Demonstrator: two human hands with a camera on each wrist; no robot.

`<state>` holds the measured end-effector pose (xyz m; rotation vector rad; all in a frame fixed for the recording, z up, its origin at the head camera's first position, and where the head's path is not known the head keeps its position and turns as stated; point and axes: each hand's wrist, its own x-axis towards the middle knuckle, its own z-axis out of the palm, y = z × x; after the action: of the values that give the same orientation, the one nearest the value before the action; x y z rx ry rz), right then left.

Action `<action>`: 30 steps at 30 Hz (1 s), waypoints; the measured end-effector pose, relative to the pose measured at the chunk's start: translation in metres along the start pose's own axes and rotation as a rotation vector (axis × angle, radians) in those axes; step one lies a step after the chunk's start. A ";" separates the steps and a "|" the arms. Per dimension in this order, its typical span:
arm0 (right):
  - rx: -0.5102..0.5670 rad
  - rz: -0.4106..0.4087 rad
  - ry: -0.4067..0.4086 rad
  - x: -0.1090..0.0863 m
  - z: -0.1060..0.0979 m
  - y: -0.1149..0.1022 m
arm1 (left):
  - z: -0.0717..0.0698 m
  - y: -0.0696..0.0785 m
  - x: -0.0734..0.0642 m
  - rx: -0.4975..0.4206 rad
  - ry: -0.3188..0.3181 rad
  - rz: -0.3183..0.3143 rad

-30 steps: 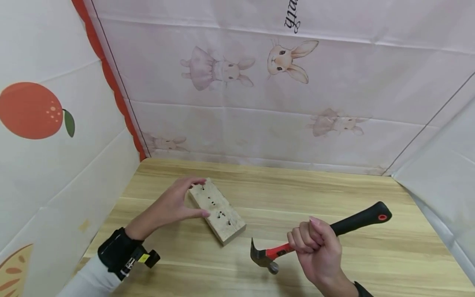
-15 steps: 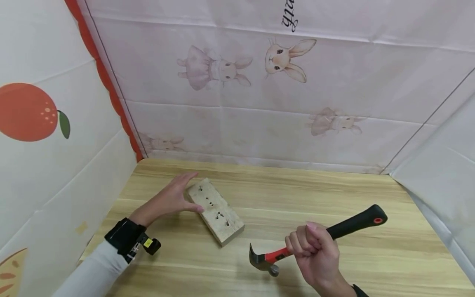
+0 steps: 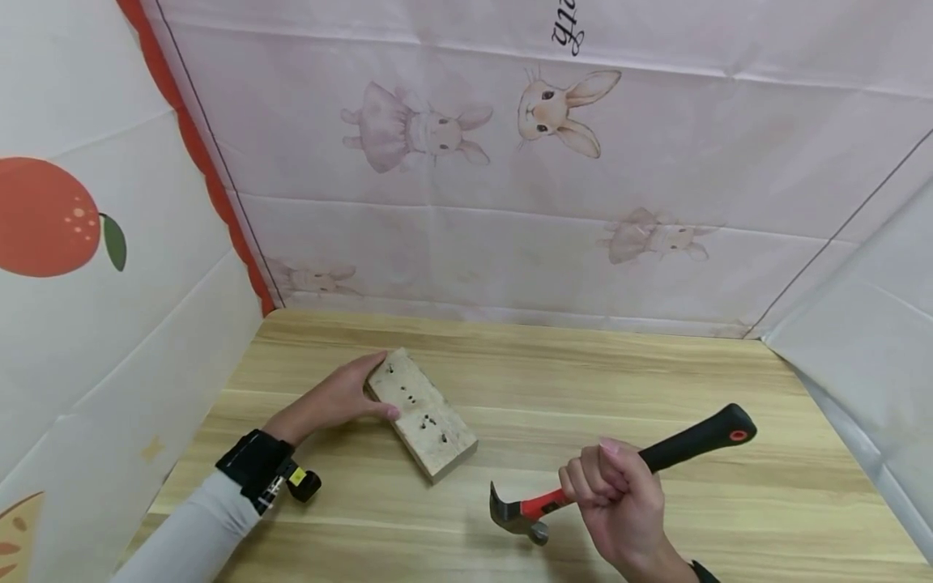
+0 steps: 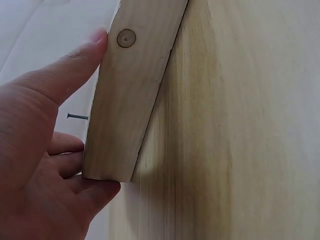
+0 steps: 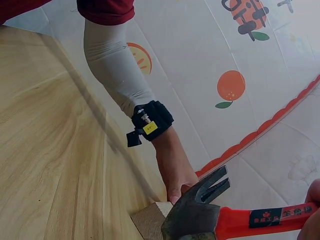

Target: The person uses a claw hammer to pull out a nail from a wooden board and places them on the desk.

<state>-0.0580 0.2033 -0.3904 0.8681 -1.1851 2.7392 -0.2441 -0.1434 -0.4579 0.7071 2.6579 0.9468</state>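
Note:
A pale wooden block [image 3: 423,417] with several small dark holes lies angled on the table. My left hand [image 3: 342,394] grips its far-left end, thumb along the near long side and fingers round the end. In the left wrist view a thin nail [image 4: 77,117] stands out from the block's face, close to the fingers [image 4: 95,195]. A round knot marks the block's side. My right hand [image 3: 619,502] holds a claw hammer [image 3: 543,502] by the red part of its handle, the head pointing left towards the block and the black grip sticking out up to the right.
The wood-grain table [image 3: 729,518] is bounded by a rabbit-print sheet [image 3: 466,259] behind and white sheets at the sides. The left sheet [image 3: 146,340] carries fruit pictures. A black strap with a small camera [image 3: 302,483] sits on the left wrist.
My left fingers lifted off the block's end and spread, then came back in around it. The hammer and right hand have barely moved. The view has shifted slightly.

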 end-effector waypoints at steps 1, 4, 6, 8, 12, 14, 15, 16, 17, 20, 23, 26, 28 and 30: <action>-0.002 0.002 0.001 0.000 0.000 0.000 | 0.000 0.000 0.000 0.008 0.003 -0.001; -0.005 0.004 0.003 0.000 0.000 0.000 | 0.001 -0.001 0.000 0.034 0.014 0.001; -0.007 0.003 0.001 0.000 0.000 0.000 | 0.002 -0.001 -0.001 0.052 0.019 0.009; -0.010 0.006 0.006 0.000 0.000 0.000 | 0.003 0.000 -0.002 0.065 0.027 0.016; -0.022 0.010 0.014 0.000 0.001 0.000 | 0.006 0.003 -0.005 0.079 0.040 0.029; -0.028 0.011 0.013 0.000 0.001 0.000 | 0.008 0.005 -0.008 0.084 0.042 0.025; -0.032 0.012 0.013 0.000 0.001 0.000 | 0.010 0.006 -0.009 0.093 0.044 0.022; -0.036 0.013 0.012 0.000 0.001 -0.001 | 0.011 0.007 -0.010 0.099 0.043 0.019; -0.040 0.014 0.011 0.000 0.001 -0.001 | 0.012 0.008 -0.011 0.107 0.042 0.014; -0.054 0.020 0.018 0.000 0.001 -0.002 | 0.015 0.010 -0.014 0.132 0.040 0.005; -0.069 0.020 0.018 0.000 0.000 -0.003 | 0.016 0.012 -0.016 0.140 0.033 -0.003; -0.088 0.016 0.020 0.001 -0.002 -0.003 | 0.016 0.015 -0.018 0.134 0.021 -0.013; -0.098 0.012 0.022 0.001 -0.003 -0.004 | 0.016 0.017 -0.019 0.131 0.011 -0.014; -0.113 0.008 0.028 0.002 -0.003 -0.004 | 0.017 0.018 -0.020 0.134 -0.001 -0.012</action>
<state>-0.0602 0.2082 -0.3888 0.8115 -1.3256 2.6507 -0.2146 -0.1322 -0.4580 0.7182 2.7419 0.7708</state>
